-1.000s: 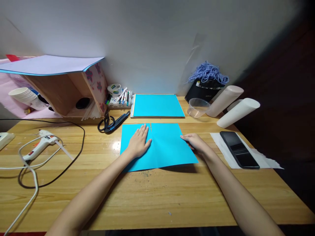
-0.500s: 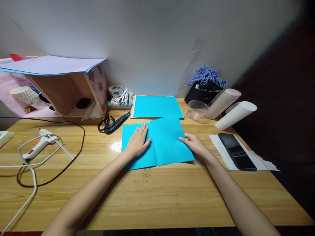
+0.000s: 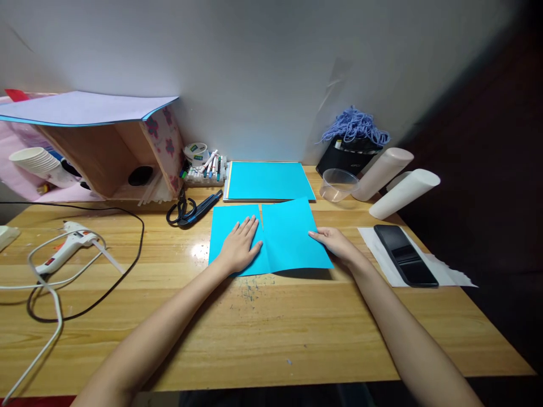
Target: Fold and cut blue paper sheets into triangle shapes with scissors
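Blue sheet (image 3: 291, 237) slid fwd, under L hand (image 3: 241, 247), edge in R hand (image 3: 337, 244).

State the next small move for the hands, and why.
Probably draw the right hand gently outward while the left hand presses flat: the bright-blue rectangular paper sheet is split from its far edge only partway; its near part looks joined.

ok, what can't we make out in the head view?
Head view, all:
Right hand: fingers under the thumb, hidden by the blue sheet.
Left hand: paper beneath it, covered by the hand itself.
White object: cut off by the left edge.
Black pouch: lettering too small to read; top partly behind purple yarn.
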Tool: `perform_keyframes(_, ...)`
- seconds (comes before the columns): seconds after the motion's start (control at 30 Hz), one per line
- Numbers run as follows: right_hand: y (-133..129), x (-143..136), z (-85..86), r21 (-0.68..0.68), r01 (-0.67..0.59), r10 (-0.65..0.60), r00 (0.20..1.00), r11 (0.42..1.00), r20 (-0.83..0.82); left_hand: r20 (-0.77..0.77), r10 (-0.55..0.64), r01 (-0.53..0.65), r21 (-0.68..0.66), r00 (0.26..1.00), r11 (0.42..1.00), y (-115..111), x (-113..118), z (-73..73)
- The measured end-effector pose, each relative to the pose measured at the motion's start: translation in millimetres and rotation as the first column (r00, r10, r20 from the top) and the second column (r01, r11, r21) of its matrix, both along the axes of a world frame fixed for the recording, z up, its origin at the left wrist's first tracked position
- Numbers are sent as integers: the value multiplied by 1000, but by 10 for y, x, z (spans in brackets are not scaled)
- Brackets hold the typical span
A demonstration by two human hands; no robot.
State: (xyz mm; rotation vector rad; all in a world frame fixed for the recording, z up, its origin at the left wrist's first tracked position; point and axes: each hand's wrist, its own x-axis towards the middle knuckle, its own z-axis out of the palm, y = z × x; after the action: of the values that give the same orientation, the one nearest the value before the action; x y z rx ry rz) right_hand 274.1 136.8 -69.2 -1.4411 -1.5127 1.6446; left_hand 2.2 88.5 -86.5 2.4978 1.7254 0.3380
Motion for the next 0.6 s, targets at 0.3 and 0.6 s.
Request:
perform_keyframes(0.3, -37, 107, 93, -98, -120, 126, 991, 988, 50, 7, -10, 10, -27, 1000, 1000, 9, -15, 5)
perform_keyframes(0.6, -15, 122, 109, -65, -213, 216, 975, 975, 49, -51, -14, 17, 48, 999, 999, -148, 162, 102)
